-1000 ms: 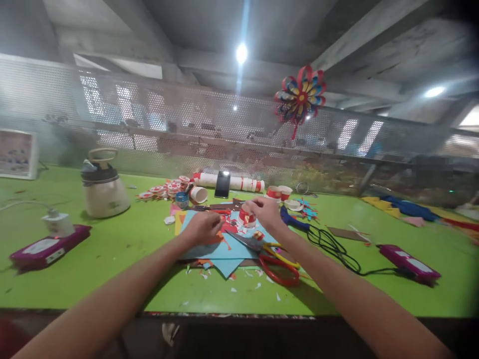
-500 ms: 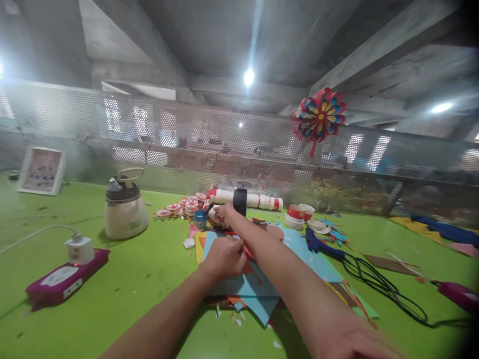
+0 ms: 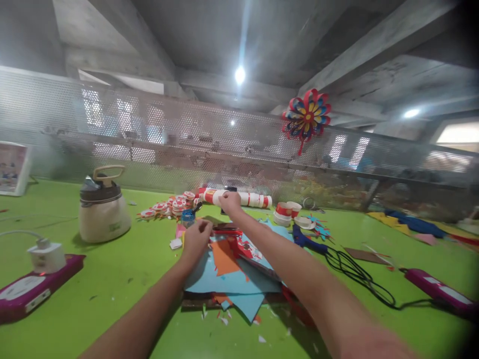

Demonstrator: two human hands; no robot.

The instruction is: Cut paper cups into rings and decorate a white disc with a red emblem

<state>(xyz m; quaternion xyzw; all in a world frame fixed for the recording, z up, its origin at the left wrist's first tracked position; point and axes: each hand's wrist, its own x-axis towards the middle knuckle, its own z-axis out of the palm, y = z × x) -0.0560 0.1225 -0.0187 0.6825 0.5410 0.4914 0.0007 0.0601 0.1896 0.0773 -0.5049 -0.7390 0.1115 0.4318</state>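
Note:
My right hand (image 3: 230, 202) reaches to the back of the table, fingers closed, in front of a long row of nested white-and-red paper cups (image 3: 256, 200). A black object (image 3: 231, 189) shows above and below that hand; whether I grip it is unclear. My left hand (image 3: 197, 239) is closed in a pinch at the left end of a dark brown strip (image 3: 226, 228); its fingertips hide what they hold. Under my arms lie light blue paper sheets (image 3: 239, 284), an orange paper piece (image 3: 224, 258) and a red-and-white patterned piece (image 3: 250, 248). Left of them stands a small blue jar (image 3: 188, 217).
A glue gun (image 3: 310, 242) with a black cord lies right, near paper cups (image 3: 284, 209). Red-and-white discs (image 3: 175, 205) are heaped left. A water bottle (image 3: 105, 214) and purple power strip (image 3: 37, 289) stand further left. A paper flower (image 3: 307, 115) hangs on the mesh partition (image 3: 209, 154).
My right hand has moved up and away from the small white item near the jar to the black object. My left hand has shifted left, uncovering the papers. The view has turned slightly right.

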